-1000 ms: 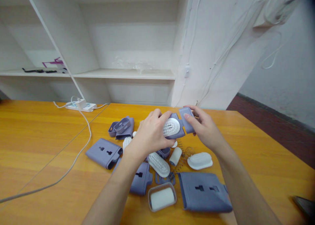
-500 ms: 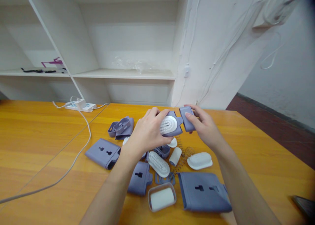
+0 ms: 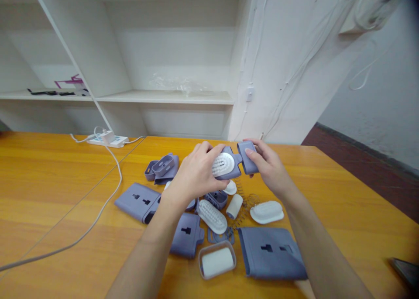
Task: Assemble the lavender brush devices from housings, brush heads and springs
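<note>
Across the middle and lower centre of the frame, loose parts are crowding the wooden surface [image 3: 75, 211]. A purple-grey pouch [image 3: 135, 201] is lying at centre left, and a larger pouch [image 3: 275, 254] is lying at lower right. Between them, a white bristled brush [image 3: 212, 216], a pale roller [image 3: 235, 206] and thin coiled wires [image 3: 241, 215] are lying close together, with a clear box [image 3: 233, 264] sitting below. The left forearm is hiding some of the pile.

Above the pile, right of the frame's centre, the left hand [image 3: 198, 170] is gripping a purple-grey case [image 3: 236, 171], its fingers curling over the near end. An oval bristled pad [image 3: 224, 164] is showing on the case. The case's tab is pointing right; the pad's long axis is running roughly left to right. The right hand [image 3: 271, 168] is pinching a sleeve [image 3: 247, 157] between thumb and fingers; the sleeve's long axis is running steeply, leaning from upper left to lower right.
</note>
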Demonstrator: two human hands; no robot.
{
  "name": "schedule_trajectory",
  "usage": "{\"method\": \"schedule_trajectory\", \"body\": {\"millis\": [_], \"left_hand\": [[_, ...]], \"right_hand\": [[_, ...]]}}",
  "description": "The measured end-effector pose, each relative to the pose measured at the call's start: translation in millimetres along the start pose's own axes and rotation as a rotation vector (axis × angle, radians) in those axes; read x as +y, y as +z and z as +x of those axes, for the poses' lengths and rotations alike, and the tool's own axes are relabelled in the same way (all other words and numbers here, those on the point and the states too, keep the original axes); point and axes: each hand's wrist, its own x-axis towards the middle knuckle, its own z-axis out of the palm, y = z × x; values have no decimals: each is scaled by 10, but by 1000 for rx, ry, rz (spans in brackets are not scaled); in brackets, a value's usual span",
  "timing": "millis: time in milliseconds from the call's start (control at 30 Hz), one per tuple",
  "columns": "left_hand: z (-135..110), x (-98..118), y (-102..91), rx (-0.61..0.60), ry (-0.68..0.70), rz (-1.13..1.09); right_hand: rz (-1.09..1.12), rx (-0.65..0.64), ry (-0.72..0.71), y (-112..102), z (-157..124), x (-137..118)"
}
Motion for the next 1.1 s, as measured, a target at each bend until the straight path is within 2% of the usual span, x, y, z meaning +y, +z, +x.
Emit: {"method": "schedule_trajectory", "body": {"millis": [233,500,767,1100], "left_hand": [[16,-37,70,-25,1,-13],[-8,-29,28,-39,27,-1],[1,-56,81,-20,37,25],[3,-52,77,-7,37,27]], "right_hand": [[-139,31,-30,21,12,92],[-119,-34,-3,-9,3,86],[-216,-17,-83,55,-22,61],[-140,66,-44,-57,11,35]]}}
